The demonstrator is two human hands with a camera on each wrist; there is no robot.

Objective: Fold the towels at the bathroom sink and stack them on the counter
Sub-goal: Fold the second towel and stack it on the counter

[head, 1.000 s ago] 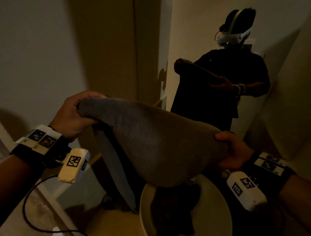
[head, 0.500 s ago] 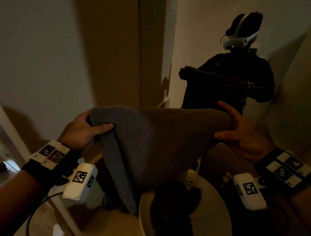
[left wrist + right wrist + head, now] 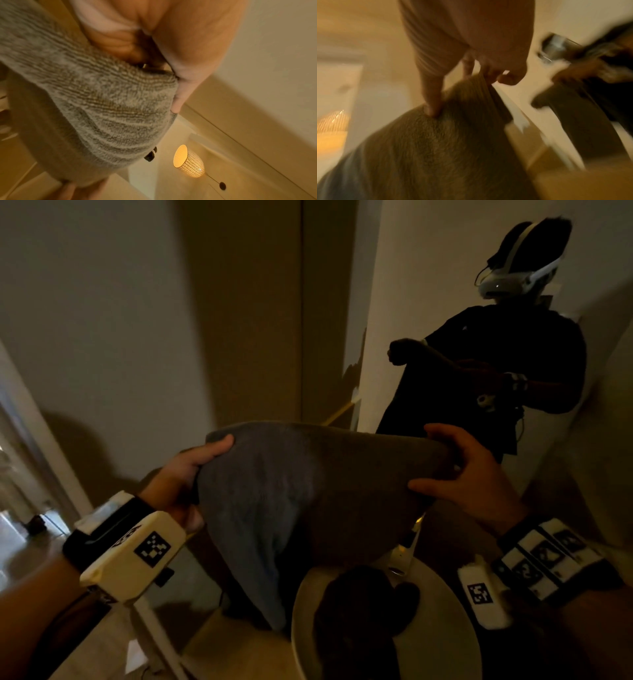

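Note:
A grey towel (image 3: 308, 487) hangs doubled over in the air above the sink, stretched between both hands. My left hand (image 3: 191, 467) pinches its left top corner, thumb lying over the front of the cloth; in the left wrist view the towel (image 3: 106, 108) fills the frame under the thumb. My right hand (image 3: 459, 474) pinches the right top corner, thumb on the front and fingers behind; the right wrist view is blurred but shows the thumb pressed into the towel (image 3: 445, 148). A dark towel (image 3: 359, 611) lies bunched in the round white sink (image 3: 445, 645) below.
The mirror ahead reflects a person (image 3: 496, 364) in dark clothes with a headset, holding the towel. A pale counter (image 3: 113, 645) runs at the lower left. A lit patterned lamp (image 3: 188, 162) stands on a surface below the left hand. Walls close in on both sides.
Both hands have brought the towel's top edge level and shifted right. The right hand rose and regripped its corner, thumb now on the front. The left hand dropped lower.

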